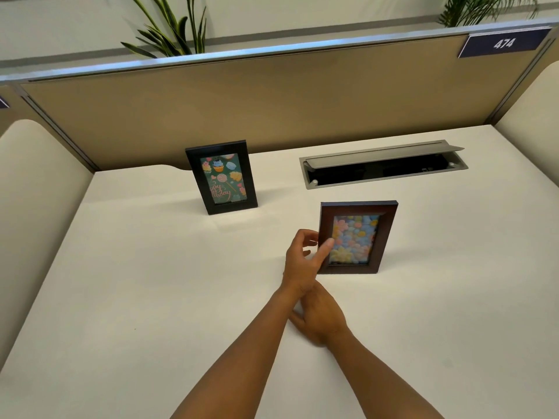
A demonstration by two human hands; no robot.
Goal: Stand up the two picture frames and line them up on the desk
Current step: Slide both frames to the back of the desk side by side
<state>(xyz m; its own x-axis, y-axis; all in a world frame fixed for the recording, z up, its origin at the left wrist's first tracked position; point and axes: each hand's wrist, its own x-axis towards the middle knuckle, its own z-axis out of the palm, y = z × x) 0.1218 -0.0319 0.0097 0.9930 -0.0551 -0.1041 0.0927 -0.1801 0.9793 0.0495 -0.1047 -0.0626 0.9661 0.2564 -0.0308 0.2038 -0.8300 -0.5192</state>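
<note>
Both forearms reach in from the near edge and cross at the wrists. Lowest, the right hand (317, 319) rests on the tabletop (151, 297), fingers loosely curled and empty, partly hidden under the other wrist. Just beyond it the left hand (302, 258) pinches the left edge of the brown frame (357, 237), thumb on the front, fingers behind. That frame stands upright near the middle of the tabletop, its flower picture facing the camera. Well apart, farther back and to the left, the black frame (222, 176) stands upright too, near the partition (272, 95). An open cable tray (384, 164) lies behind the brown frame.
</note>
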